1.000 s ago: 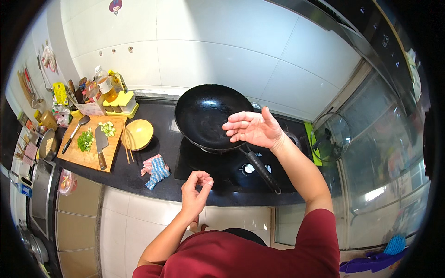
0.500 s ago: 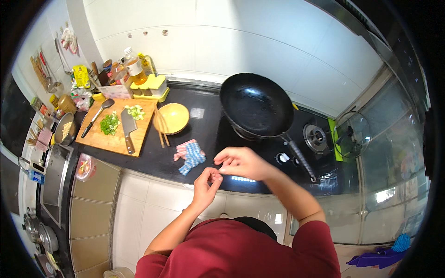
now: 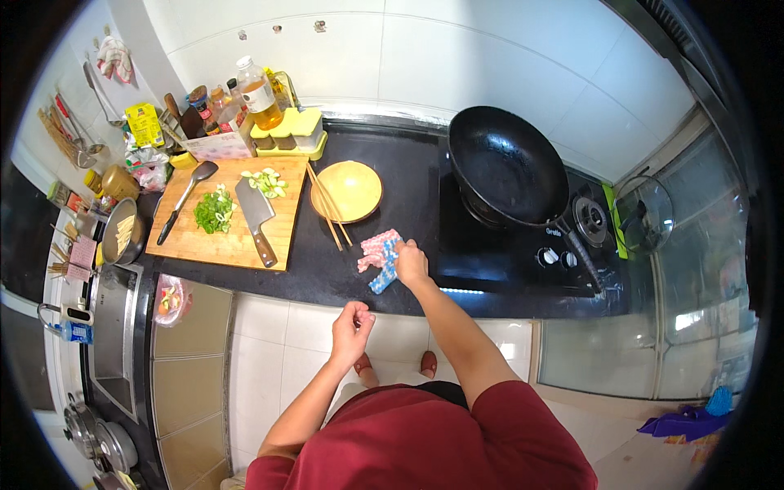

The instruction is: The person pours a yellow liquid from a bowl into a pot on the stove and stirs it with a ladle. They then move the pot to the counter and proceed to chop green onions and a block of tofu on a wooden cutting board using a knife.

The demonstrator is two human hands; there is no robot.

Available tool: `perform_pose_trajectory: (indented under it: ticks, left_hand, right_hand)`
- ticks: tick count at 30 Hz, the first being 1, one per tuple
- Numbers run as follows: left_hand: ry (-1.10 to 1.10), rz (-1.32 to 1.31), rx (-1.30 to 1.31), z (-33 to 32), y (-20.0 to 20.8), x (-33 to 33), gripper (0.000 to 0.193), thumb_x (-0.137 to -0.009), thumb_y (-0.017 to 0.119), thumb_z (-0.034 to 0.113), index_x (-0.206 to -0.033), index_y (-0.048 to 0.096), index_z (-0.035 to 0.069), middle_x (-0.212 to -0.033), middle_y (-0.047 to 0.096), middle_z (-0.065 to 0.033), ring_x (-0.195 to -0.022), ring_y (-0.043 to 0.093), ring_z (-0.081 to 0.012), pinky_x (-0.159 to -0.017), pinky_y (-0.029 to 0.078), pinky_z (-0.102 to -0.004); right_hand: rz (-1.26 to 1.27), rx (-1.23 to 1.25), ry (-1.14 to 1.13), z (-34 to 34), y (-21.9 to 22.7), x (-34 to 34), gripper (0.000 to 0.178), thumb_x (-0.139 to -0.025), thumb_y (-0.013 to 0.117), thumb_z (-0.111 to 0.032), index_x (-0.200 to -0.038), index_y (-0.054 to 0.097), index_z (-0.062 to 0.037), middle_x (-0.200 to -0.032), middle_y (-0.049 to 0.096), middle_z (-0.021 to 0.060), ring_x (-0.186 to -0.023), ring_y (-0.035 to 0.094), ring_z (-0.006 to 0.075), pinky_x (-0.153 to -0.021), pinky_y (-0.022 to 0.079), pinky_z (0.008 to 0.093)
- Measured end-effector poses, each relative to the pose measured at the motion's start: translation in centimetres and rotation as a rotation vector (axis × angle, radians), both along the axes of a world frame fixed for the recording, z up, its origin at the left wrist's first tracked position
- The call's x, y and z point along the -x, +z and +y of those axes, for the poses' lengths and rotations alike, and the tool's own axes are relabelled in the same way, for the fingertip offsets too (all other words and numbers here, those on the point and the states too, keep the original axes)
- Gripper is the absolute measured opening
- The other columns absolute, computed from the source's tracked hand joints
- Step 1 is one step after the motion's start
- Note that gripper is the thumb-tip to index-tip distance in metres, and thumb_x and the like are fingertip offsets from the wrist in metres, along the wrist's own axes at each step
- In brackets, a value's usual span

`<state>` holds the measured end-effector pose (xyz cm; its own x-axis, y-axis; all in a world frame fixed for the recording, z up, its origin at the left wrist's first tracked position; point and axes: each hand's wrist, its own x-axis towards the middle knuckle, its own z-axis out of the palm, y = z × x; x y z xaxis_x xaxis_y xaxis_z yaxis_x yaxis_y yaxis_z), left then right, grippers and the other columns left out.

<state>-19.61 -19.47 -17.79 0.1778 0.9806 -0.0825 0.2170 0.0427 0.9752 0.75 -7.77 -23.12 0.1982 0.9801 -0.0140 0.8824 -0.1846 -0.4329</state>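
Observation:
My right hand (image 3: 411, 263) grips the blue-and-white edge of a patterned cloth (image 3: 385, 273), whose pink-and-white part lies crumpled on the black counter. My left hand (image 3: 351, 333) hangs just in front of the counter edge, its fingers loosely curled and nothing seen in them. Beyond the cloth stands a yellow bowl (image 3: 359, 192) with wooden chopsticks (image 3: 328, 204) across its left rim. To the left, a wooden cutting board (image 3: 175, 241) bears a cleaver (image 3: 256, 214), a black-handled spatula (image 3: 184, 204), chopped green scallions (image 3: 214, 209) and paler scallion pieces (image 3: 266, 182).
A black wok (image 3: 508, 167) sits on the gas stove (image 3: 523, 253), its handle pointing toward the near right. Behind it a glass lid (image 3: 653, 214) leans upright. Oil bottles (image 3: 258, 95) and yellow-lidded seasoning boxes (image 3: 290, 132) stand at the back. A metal bowl (image 3: 124, 233) is left of the board.
My hands were close together above the counter's front edge. The right has moved forward onto the cloth; the left has drawn apart from it. The whole view has shifted.

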Motion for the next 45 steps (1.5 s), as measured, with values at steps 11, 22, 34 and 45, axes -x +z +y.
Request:
perform_pose_trajectory:
  ticks: [11,22,34,45]
  left_hand:
    - [-0.045,0.052,-0.182,4.9,-1.8,-3.2,0.048,-0.088,0.064,0.004,-0.135,0.051,0.004,-0.115,0.060,-0.0114,-0.076,0.060,-0.0126,-0.072,0.052,-0.0282]
    - [0.006,-0.386,-0.075,9.4,-3.3,-8.1,0.027,-0.089,0.054,-0.006,-0.115,0.054,0.000,-0.100,0.062,-0.0048,-0.090,0.060,-0.0106,-0.078,0.050,-0.0249]
    - [0.037,0.132,-0.084,7.1,-5.0,-6.0,0.032,-0.097,0.054,0.017,-0.123,0.053,-0.001,-0.103,0.065,-0.0104,-0.087,0.063,-0.0144,-0.074,0.053,-0.0288]
    - [0.127,0.192,-0.101,4.6,-1.8,-1.8,0.026,-0.095,0.056,0.014,-0.115,0.058,-0.002,-0.100,0.067,-0.0111,-0.088,0.066,-0.0176,-0.079,0.052,-0.0308]
  right_hand:
    - [0.080,-0.318,0.047,-4.4,2.3,0.8,0.010,-0.089,0.057,-0.010,-0.086,0.057,-0.0005,-0.084,0.060,0.0220,-0.078,0.062,0.0424,-0.070,0.051,0.0509]
    - [0.520,-0.424,0.149,-6.7,7.8,-1.1,0.019,-0.083,0.059,-0.005,-0.102,0.058,-0.0019,-0.089,0.057,0.0191,-0.081,0.059,0.0387,-0.072,0.049,0.0439]
    - [0.086,-0.153,0.234,-3.7,4.9,-1.7,0.028,-0.090,0.062,-0.025,-0.100,0.064,0.0011,-0.106,0.062,0.0190,-0.102,0.060,0.0353,-0.084,0.053,0.0453]
    - [-0.128,-0.196,0.392,-3.5,6.6,0.9,0.045,-0.076,0.074,-0.022,-0.115,0.064,-0.0023,-0.119,0.059,0.0151,-0.106,0.055,0.0318,-0.091,0.045,0.0417]
